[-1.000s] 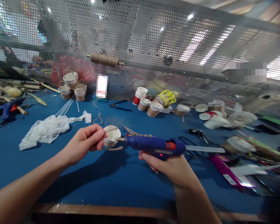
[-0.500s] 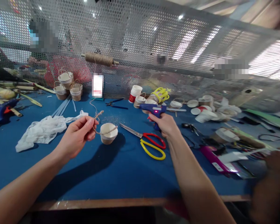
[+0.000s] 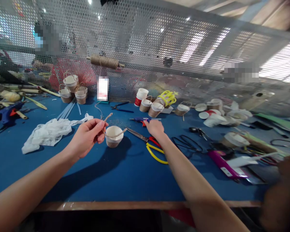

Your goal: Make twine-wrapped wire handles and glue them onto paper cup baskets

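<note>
My left hand (image 3: 90, 138) pinches a short length of brown twine (image 3: 108, 116) between thumb and fingers. Just right of those fingers stands a small cup (image 3: 114, 141) wrapped in brown, white inside, with a strand of twine across its rim. My right hand (image 3: 156, 129) is closed over a blue hot glue gun (image 3: 137, 119), low at the table and pointing left; the hand hides most of its handle. Scissors (image 3: 156, 154) with red and yellow handles lie under and beside my right wrist, their tips near the cup.
White lace fabric (image 3: 48, 133) lies left. Behind are finished cups (image 3: 71, 83), pliers (image 3: 123, 110), a twine spool (image 3: 104, 61) and a yellow plastic holder (image 3: 168, 97). Another blue glue gun (image 3: 8, 114) sits far left. A purple device (image 3: 226, 167) and another person's blurred arm (image 3: 280, 193) are right.
My right hand has lowered the glue gun from above the table, moving left and down. My left hand has shifted slightly right with the twine. The view has moved a little.
</note>
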`<state>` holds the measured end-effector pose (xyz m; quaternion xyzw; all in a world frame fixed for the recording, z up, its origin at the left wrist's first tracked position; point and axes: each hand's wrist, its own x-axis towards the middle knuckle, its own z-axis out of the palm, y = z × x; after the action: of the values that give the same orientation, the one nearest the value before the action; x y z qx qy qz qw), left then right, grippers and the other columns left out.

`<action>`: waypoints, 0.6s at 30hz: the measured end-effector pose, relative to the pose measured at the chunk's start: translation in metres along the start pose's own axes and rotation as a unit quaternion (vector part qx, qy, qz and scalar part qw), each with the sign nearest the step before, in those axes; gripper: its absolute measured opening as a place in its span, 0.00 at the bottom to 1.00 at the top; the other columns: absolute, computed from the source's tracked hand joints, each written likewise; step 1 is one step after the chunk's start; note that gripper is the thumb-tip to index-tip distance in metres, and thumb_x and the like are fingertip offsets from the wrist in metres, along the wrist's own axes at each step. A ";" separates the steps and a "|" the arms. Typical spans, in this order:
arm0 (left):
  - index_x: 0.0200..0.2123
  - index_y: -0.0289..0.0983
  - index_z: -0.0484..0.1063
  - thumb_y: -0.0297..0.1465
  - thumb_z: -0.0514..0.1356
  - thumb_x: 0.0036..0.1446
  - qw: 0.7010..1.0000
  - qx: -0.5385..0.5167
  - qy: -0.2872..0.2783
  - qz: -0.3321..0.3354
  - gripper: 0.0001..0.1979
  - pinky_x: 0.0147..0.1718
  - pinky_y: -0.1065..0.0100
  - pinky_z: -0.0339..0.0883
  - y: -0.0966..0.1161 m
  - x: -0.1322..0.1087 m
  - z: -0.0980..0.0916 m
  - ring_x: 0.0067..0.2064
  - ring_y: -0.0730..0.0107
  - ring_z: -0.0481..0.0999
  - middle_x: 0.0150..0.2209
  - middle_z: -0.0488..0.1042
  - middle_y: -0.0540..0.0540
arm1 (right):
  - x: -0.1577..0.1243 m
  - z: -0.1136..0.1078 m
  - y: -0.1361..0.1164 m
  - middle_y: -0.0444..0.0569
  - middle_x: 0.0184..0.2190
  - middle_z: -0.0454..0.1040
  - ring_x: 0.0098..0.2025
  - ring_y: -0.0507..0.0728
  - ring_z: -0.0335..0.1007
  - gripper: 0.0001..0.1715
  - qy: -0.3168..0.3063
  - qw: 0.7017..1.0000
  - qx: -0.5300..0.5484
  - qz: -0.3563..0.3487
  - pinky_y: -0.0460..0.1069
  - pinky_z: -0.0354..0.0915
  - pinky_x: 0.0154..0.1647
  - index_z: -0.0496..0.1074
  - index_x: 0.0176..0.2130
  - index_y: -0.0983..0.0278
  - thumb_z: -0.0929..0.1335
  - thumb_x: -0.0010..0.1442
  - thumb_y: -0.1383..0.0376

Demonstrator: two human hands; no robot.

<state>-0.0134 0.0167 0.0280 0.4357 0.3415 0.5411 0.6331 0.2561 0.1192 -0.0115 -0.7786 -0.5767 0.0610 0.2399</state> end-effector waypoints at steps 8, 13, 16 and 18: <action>0.26 0.29 0.69 0.24 0.52 0.56 0.991 -0.119 0.035 -0.055 0.09 0.18 0.79 0.59 0.001 0.008 0.005 0.18 0.84 0.63 0.20 0.65 0.51 | -0.099 -0.049 -0.062 0.51 0.31 0.71 0.35 0.54 0.66 0.11 0.165 0.881 0.078 -0.436 0.49 0.63 0.38 0.72 0.37 0.66 0.62 0.58 0.65; 0.25 0.29 0.68 0.23 0.51 0.57 0.982 -0.160 0.033 -0.097 0.11 0.18 0.80 0.61 -0.003 0.008 0.020 0.18 0.83 0.64 0.19 0.65 0.51 | -0.123 -0.038 -0.080 0.52 0.28 0.70 0.33 0.55 0.64 0.12 0.189 0.840 0.017 -0.509 0.49 0.64 0.33 0.73 0.35 0.66 0.61 0.59 0.68; 0.25 0.30 0.67 0.26 0.53 0.56 0.988 -0.126 0.008 -0.090 0.10 0.19 0.79 0.61 -0.003 0.009 0.020 0.19 0.83 0.65 0.19 0.66 0.51 | -0.115 -0.033 -0.080 0.51 0.26 0.70 0.32 0.55 0.64 0.14 0.193 0.844 0.016 -0.500 0.48 0.63 0.32 0.74 0.31 0.66 0.60 0.59 0.68; 0.23 0.32 0.66 0.31 0.56 0.54 0.997 -0.039 -0.019 -0.067 0.11 0.17 0.77 0.58 0.001 0.013 0.013 0.18 0.82 0.64 0.19 0.66 0.51 | -0.109 -0.035 -0.079 0.51 0.27 0.71 0.32 0.54 0.65 0.12 0.178 0.850 0.051 -0.494 0.48 0.63 0.33 0.74 0.32 0.67 0.62 0.58 0.69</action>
<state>0.0007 0.0265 0.0347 0.3970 0.3363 0.5021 0.6908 0.1645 0.0254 0.0342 -0.3754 -0.8285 -0.1763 0.3763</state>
